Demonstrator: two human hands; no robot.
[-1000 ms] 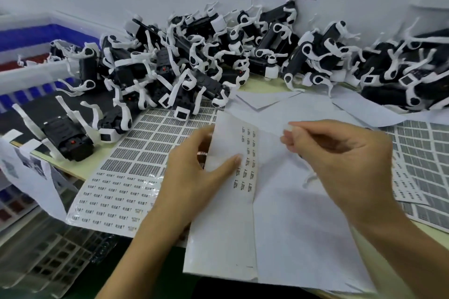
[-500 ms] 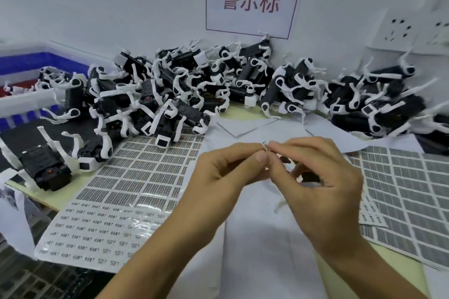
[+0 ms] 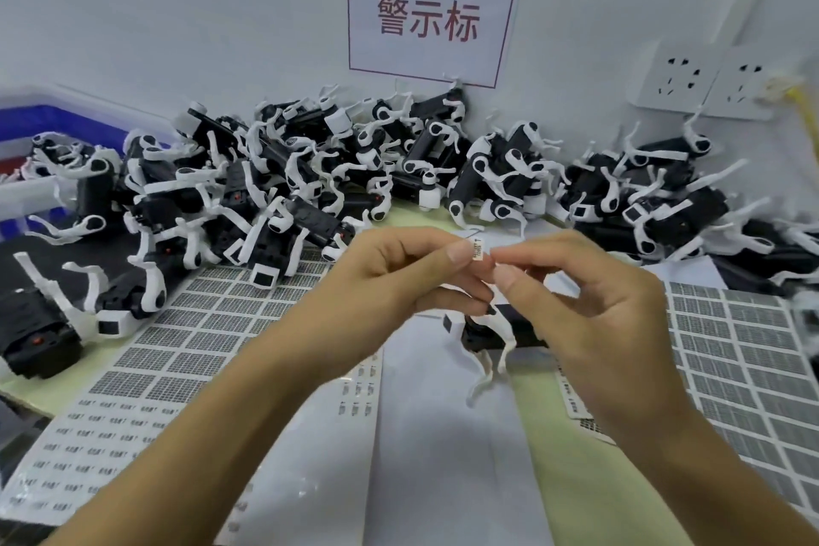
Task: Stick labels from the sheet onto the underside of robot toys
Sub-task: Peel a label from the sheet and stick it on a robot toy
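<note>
Above the bench, mid-air, in front of the person: one small label (image 3: 478,250), white with dark print, held between both hands.

Left hand (image 3: 390,279): thumb and forefinger pinch the label's left edge; other fingers curled under.

Right hand (image 3: 589,301): fingertips meet the label's right edge and pinch it. The hands are together, joined at the label.

Toy (image 3: 492,330): one black-and-white robot lies on the white paper below the hands, legs trailing toward the person. It is untouched. Whether its underside faces up cannot be told.

Pile (image 3: 310,186): many more such toys heaped along the wall, left to right.

Sheet (image 3: 359,386): strip of small printed labels on the paper under the left forearm. Larger grid sheets (image 3: 177,346) lie left and right.

Sign (image 3: 432,16) with red characters and sockets (image 3: 700,80) on the wall.

Step in hand, as I judge it: readying the peeled label for placing. Advice: hold it by the edges only, keep the glue side off the fingertips, pass it to one hand, turn the toy belly-up with the other, set one edge down square, then smooth across so no corner lifts. Risk: so small a label may curl and stick to a finger.
</note>
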